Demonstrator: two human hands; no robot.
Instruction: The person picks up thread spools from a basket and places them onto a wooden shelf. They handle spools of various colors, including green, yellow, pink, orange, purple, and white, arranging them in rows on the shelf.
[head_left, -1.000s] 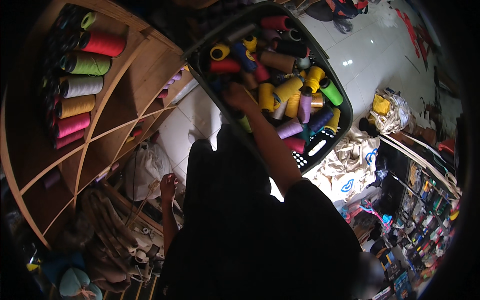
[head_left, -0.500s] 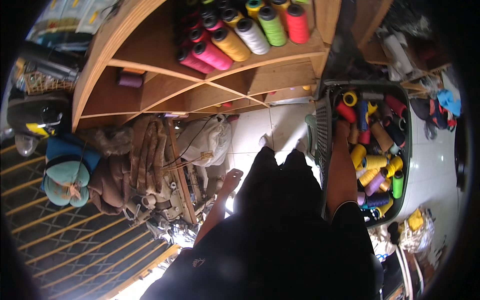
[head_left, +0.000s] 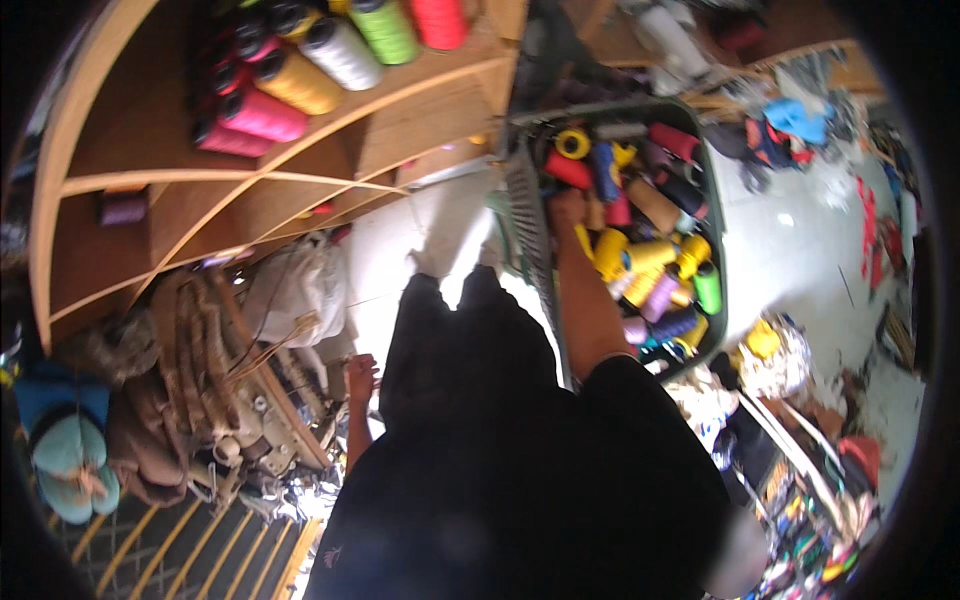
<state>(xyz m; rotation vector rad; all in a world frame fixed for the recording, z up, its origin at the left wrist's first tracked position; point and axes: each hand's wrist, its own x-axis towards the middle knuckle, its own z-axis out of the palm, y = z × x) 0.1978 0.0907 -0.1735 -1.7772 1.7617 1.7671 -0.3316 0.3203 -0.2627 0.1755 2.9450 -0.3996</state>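
While resting the right hand (head_left: 568, 208) among wound thread spools, along the left inner side of a deep, dark-green plastic basket with pierced walls (head_left: 528, 205), hides the fingers from view. Cannot tell how far open, or what, if anything, gripped. Holds the left hand (head_left: 361, 378) well apart, beside the black trousers (head_left: 450, 370), half open, with fingers loosely curled around nothing visible.

Just beyond the right hand, find a bright red cylindrical spool (head_left: 568, 170) and a blue cylindrical spool (head_left: 606, 170). Nearer and to the right, find a bright yellow thread spool (head_left: 610, 255), with a lime-green cylindrical spool (head_left: 708, 288) by the basket's far side.

Judge such spools light and firm, with smooth thread perhaps slightly slippery and easily snagged. Best taken around the middle of the wound body, or by the core end.

Farther left, past white floor tiles (head_left: 375, 280), notice a curved-looking, pale wooden shelf unit (head_left: 160, 180), bearing pink, amber, white, green and red spools. Below, notice a crumpled white plastic sack (head_left: 295, 295) and brown, fleecy folded fabric (head_left: 195, 350).
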